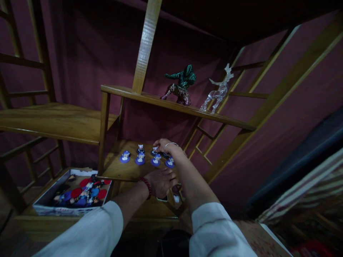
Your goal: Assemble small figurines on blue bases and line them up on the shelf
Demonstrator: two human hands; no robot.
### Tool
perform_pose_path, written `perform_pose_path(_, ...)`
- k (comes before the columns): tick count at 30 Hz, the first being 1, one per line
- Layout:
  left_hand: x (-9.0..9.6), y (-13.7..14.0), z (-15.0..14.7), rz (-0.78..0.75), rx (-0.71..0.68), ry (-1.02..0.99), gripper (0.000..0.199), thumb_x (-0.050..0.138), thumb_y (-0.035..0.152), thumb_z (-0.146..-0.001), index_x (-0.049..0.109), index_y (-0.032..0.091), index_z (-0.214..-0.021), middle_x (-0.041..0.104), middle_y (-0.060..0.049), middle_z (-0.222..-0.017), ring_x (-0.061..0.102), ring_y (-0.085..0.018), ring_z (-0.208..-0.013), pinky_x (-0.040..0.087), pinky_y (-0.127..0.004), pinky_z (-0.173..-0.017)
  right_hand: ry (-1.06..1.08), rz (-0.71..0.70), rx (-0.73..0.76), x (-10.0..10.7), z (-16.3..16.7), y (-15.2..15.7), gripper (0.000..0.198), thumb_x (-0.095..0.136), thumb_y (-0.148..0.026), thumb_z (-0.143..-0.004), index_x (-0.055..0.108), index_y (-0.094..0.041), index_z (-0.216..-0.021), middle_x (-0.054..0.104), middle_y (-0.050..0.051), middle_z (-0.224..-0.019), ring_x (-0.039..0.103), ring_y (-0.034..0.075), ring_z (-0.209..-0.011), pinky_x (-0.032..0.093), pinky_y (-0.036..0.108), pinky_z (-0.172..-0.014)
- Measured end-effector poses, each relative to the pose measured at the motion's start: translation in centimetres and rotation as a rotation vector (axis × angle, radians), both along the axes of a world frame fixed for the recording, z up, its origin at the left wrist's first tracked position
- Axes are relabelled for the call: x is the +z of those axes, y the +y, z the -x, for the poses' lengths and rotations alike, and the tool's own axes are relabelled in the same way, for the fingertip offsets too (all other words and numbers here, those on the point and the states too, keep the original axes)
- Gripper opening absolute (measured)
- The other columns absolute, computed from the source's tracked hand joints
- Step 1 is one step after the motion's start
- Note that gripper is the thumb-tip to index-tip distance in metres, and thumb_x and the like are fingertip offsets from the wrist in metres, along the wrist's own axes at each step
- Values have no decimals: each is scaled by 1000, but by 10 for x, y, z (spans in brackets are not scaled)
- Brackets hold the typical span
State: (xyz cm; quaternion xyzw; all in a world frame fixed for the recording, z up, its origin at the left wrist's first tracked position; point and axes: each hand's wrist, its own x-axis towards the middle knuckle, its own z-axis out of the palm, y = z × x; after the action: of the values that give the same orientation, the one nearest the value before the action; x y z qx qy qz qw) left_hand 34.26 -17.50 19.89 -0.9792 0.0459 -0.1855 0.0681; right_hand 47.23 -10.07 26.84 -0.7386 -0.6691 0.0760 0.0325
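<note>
Small figurines stand in two rows on the low wooden shelf (114, 167). In the front row are a purple-based figurine (124, 156) at the left end, two more in the middle and another figurine (169, 162) by my right forearm. Behind them is a dark-based figurine (140, 149). My right hand (164, 144) reaches over the back row, its fingers closed at the top of another dark-based figurine (154, 151); one more beside it is partly hidden by my wrist. My left hand (163, 181) lies palm down at the shelf's front edge, fingers stretched out, holding nothing.
A cardboard box (60, 210) of jumbled figurines with red and blue bases sits lower left. On the upper shelf (152, 100) stand a green-and-bronze crouching statue (180, 85) and a clear deer figure (218, 91). A wooden post (104, 132) divides the shelves.
</note>
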Motion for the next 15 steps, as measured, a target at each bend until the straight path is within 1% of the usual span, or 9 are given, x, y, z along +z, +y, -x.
perform_pose_path(5,2,0,-1,-27,20,31,38,49,27,-73,51,11,-107,54,-12,-109,44,-24,-103,34,-36,-90,-80,47,4,1,8,1,36,68,-17,-62,66,-22,-98,67,1,-96,61,14,-86,43,15,-68)
perform_pose_path(10,0,1,-1,-34,16,11,40,48,27,-73,50,11,-110,53,-12,-111,44,-24,-104,34,-36,-91,-95,37,9,-1,10,3,34,67,-13,-62,67,-20,-95,68,2,-96,62,13,-85,42,14,-68)
perform_pose_path(15,-2,2,-1,-28,18,-9,41,48,28,-73,49,12,-111,53,-12,-113,44,-24,-105,33,-37,-92,-84,24,14,-3,11,7,32,67,-15,-62,68,-20,-93,68,2,-94,62,12,-84,42,13,-65)
